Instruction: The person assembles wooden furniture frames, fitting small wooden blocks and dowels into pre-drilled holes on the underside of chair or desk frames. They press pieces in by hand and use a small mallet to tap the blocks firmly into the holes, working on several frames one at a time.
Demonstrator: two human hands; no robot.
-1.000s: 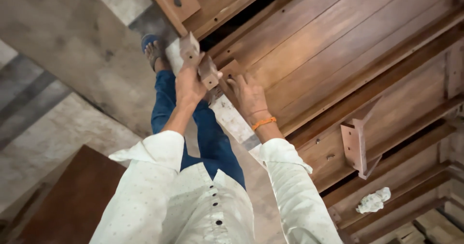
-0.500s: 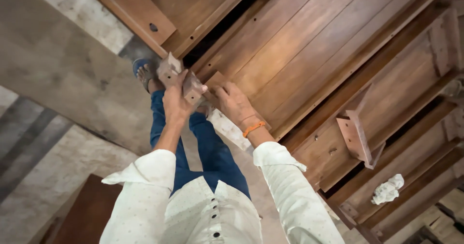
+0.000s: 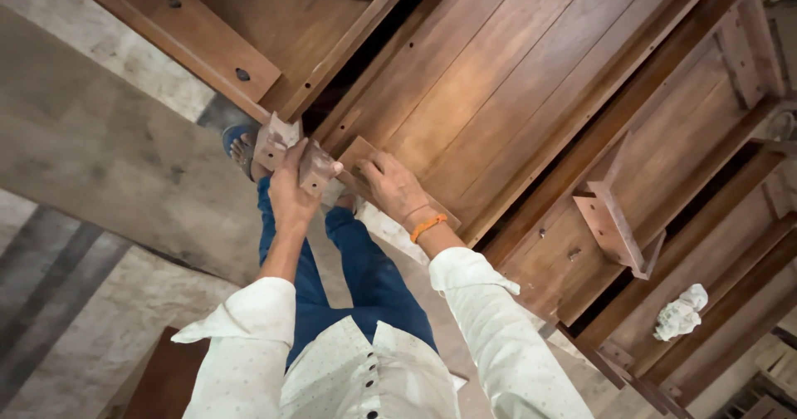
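Observation:
My left hand [image 3: 288, 188] grips a small angled wooden bracket [image 3: 290, 149] just above my legs, close to the edge of a large brown wooden furniture frame [image 3: 515, 78]. Beside it, my right hand [image 3: 390, 185], with an orange band at the wrist, lies with fingers spread on a flat wooden strip [image 3: 357, 155] at that frame's edge. The bracket sits a little left of the strip, between the two panels.
A second brown wooden panel [image 3: 216, 37] with round holes lies at upper left. Another wooden bracket [image 3: 610, 220] stands on the frame at right, with a crumpled white cloth [image 3: 681, 313] nearby. Grey concrete floor [image 3: 91, 186] spreads to the left; a dark board [image 3: 166, 377] lies at bottom left.
Both hands moved a little left and down in view with the bracket as the head camera shifted. The left hand's grip on the bracket stays the same.

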